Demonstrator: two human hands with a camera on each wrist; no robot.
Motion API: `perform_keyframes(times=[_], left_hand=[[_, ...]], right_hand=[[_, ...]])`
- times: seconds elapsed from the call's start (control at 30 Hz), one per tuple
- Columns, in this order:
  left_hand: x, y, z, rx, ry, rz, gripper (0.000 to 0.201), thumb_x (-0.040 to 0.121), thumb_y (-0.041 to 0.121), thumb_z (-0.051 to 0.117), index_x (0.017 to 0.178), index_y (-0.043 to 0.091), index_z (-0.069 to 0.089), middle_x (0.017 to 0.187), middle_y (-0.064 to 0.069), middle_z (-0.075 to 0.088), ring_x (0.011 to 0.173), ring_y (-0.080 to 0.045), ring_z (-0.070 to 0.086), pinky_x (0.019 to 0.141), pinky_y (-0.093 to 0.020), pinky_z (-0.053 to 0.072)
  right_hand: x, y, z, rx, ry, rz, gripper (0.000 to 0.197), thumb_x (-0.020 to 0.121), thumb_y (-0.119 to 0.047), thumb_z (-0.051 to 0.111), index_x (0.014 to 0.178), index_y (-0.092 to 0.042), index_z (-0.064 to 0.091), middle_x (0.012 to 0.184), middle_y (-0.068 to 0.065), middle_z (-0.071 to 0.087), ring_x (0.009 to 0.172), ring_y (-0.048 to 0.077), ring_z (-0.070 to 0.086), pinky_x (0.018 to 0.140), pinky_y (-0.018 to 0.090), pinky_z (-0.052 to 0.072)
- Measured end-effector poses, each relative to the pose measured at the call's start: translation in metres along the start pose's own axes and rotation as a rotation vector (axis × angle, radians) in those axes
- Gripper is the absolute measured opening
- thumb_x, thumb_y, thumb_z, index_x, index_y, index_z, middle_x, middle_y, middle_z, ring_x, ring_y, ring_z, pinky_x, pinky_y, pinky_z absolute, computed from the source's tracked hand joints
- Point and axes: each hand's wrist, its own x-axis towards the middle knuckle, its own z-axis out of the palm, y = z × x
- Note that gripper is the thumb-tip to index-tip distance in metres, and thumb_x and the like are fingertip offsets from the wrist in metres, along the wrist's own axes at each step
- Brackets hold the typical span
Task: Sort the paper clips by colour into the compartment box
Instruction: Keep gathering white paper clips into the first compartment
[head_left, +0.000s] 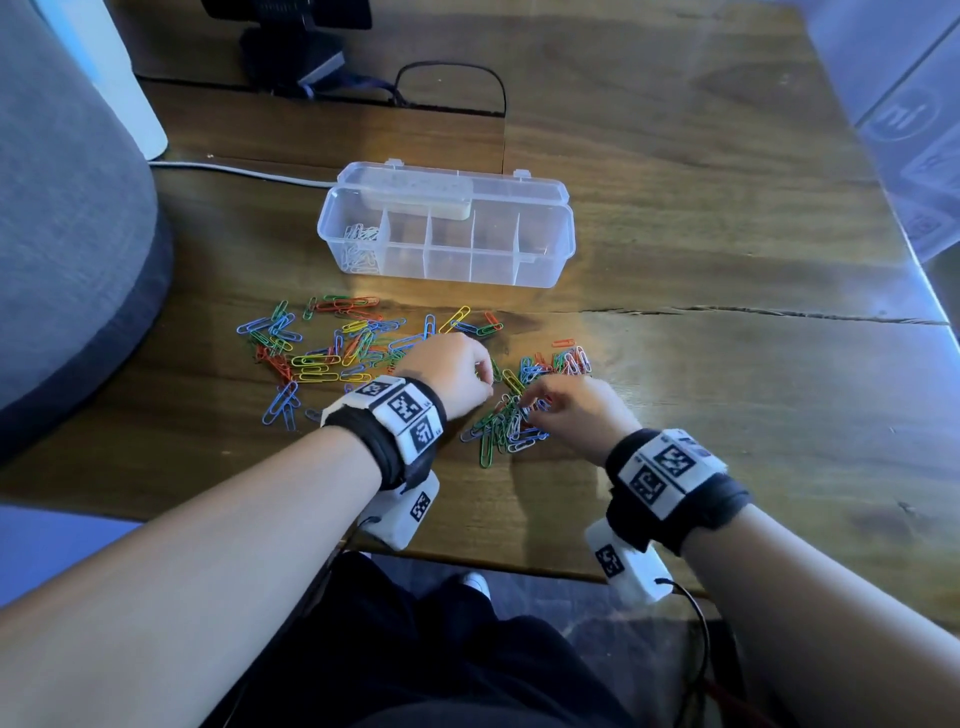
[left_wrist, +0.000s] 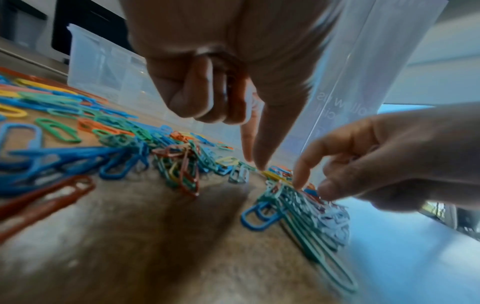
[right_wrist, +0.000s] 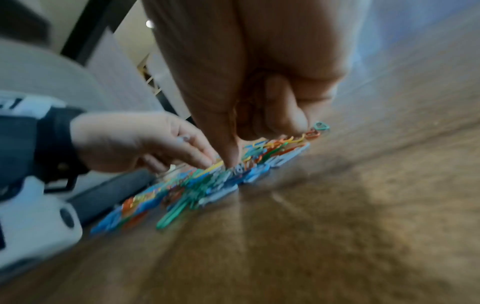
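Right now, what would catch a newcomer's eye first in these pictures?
Probably the coloured paper clips scattered across the wooden table, with both hands working a denser pile near its front edge. Behind them stands the clear compartment box, lid open, with only white clips in its leftmost compartment.

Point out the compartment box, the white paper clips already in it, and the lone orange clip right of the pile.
compartment box (head_left: 540, 260), head view, front wall near its right end.
white paper clips (head_left: 359, 244), head view, middle of the heap in the leftmost compartment.
orange clip (head_left: 563, 343), head view, its middle.
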Motion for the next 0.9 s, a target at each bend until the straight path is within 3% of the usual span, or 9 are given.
perform_keyframes(times=[0.17, 0.27, 0.43, 0.5, 0.6, 0.7, 0.8, 0.9], left_hand=[[0.003, 0.000, 0.009, 0.064, -0.035, -0.008, 0.015, 0.080, 0.036, 0.067, 0.080, 0.021, 0.068, 0.091, 0.001, 0.063, 0.079, -0.019, 0.057, 0.070, -0.025, 0.040], [0.004, -0.002, 0.008, 0.052, -0.047, -0.033, 0.017, 0.080, 0.034, 0.068, 0.073, 0.019, 0.069, 0.091, -0.002, 0.068, 0.083, -0.023, 0.063, 0.070, -0.026, 0.044], [0.004, 0.004, 0.009, 0.066, -0.098, 0.003, 0.014, 0.082, 0.021, 0.058, 0.071, 0.020, 0.067, 0.088, -0.007, 0.072, 0.080, -0.025, 0.065, 0.075, -0.031, 0.053], [0.004, 0.001, 0.008, 0.067, -0.091, 0.035, 0.009, 0.082, 0.018, 0.057, 0.075, 0.021, 0.062, 0.086, -0.004, 0.068, 0.078, -0.023, 0.060, 0.072, -0.031, 0.049], [0.002, -0.008, 0.004, 0.041, -0.027, 0.072, 0.005, 0.083, 0.020, 0.059, 0.085, 0.024, 0.057, 0.076, 0.007, 0.053, 0.076, -0.018, 0.052, 0.067, -0.027, 0.038], [-0.001, -0.010, 0.001, 0.061, -0.016, 0.099, 0.013, 0.086, 0.025, 0.061, 0.098, 0.026, 0.064, 0.064, 0.013, 0.043, 0.074, -0.017, 0.049, 0.066, -0.024, 0.036], [0.000, -0.005, 0.003, 0.111, -0.027, 0.117, 0.017, 0.086, 0.030, 0.061, 0.102, 0.025, 0.065, 0.078, 0.009, 0.054, 0.084, -0.019, 0.056, 0.070, -0.026, 0.041], [0.005, 0.000, 0.006, 0.155, -0.060, 0.112, 0.015, 0.086, 0.022, 0.058, 0.095, 0.017, 0.068, 0.095, 0.001, 0.063, 0.087, -0.021, 0.059, 0.067, -0.027, 0.041]], right_hand=[[0.003, -0.007, 0.009, -0.210, 0.034, 0.102, 0.015, 0.087, -0.028, 0.053, 0.101, -0.026, 0.058, 0.084, -0.003, 0.056, 0.081, 0.025, 0.053, 0.068, 0.027, 0.038], [0.009, -0.013, 0.005, -0.256, 0.016, 0.116, 0.017, 0.088, -0.023, 0.047, 0.097, -0.018, 0.061, 0.094, 0.005, 0.063, 0.086, 0.029, 0.058, 0.069, 0.028, 0.042], [0.018, -0.010, 0.001, -0.174, -0.018, 0.134, 0.020, 0.085, -0.015, 0.050, 0.088, -0.010, 0.069, 0.093, 0.008, 0.068, 0.087, 0.029, 0.061, 0.073, 0.028, 0.047], [0.016, -0.005, -0.002, -0.010, 0.043, 0.121, 0.014, 0.084, -0.016, 0.058, 0.081, -0.012, 0.071, 0.085, 0.003, 0.068, 0.081, 0.021, 0.060, 0.071, 0.026, 0.046], [0.012, -0.002, -0.008, 0.262, 0.086, 0.159, 0.006, 0.080, -0.014, 0.068, 0.078, -0.012, 0.074, 0.061, -0.006, 0.059, 0.053, 0.003, 0.050, 0.053, 0.018, 0.040], [0.006, 0.000, -0.012, 0.489, 0.049, 0.245, 0.003, 0.079, -0.015, 0.071, 0.077, -0.016, 0.072, 0.049, -0.010, 0.052, 0.040, 0.004, 0.039, 0.040, 0.016, 0.032], [0.001, -0.003, -0.016, 0.826, 0.020, 0.335, 0.007, 0.083, -0.010, 0.067, 0.078, -0.015, 0.066, 0.045, -0.010, 0.043, 0.038, 0.004, 0.036, 0.038, 0.015, 0.031], [0.001, -0.005, -0.018, 1.184, -0.032, 0.377, 0.016, 0.085, -0.003, 0.058, 0.073, -0.014, 0.056, 0.054, -0.004, 0.033, 0.042, 0.008, 0.031, 0.040, 0.016, 0.031]])
